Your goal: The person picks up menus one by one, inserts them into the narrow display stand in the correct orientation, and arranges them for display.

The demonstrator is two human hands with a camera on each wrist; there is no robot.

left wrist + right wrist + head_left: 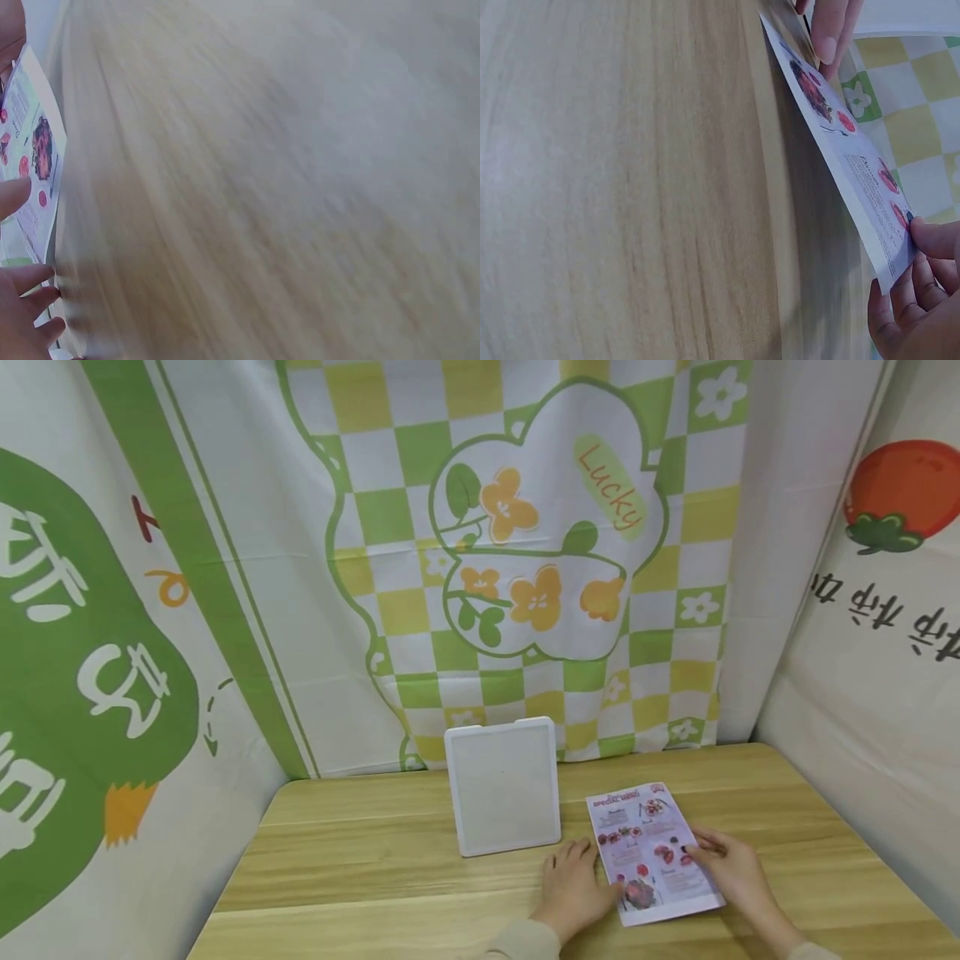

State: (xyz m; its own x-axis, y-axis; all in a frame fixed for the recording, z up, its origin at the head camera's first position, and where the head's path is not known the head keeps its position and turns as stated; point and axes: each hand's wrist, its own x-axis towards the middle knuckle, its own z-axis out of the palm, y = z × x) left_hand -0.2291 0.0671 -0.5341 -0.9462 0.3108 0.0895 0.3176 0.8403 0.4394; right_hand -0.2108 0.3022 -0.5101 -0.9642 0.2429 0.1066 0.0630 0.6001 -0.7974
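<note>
A printed menu sheet [652,852] with food pictures sits at the right front of the wooden table. My right hand [735,868] pinches its right edge, thumb on top and fingers underneath; in the right wrist view that side of the sheet [840,150] is raised off the table. On the sheet's left side is my left hand [573,889], its thumb over the lower left edge and its relaxed fingers spread beside the sheet. Left of the menu, a blank white framed panel [504,789] stands upright, leaning slightly back.
The wooden table [337,860] runs back to a checkered green and yellow cloth [540,693] hanging behind it. Printed cloth walls close in on the left [67,693] and the right [862,693].
</note>
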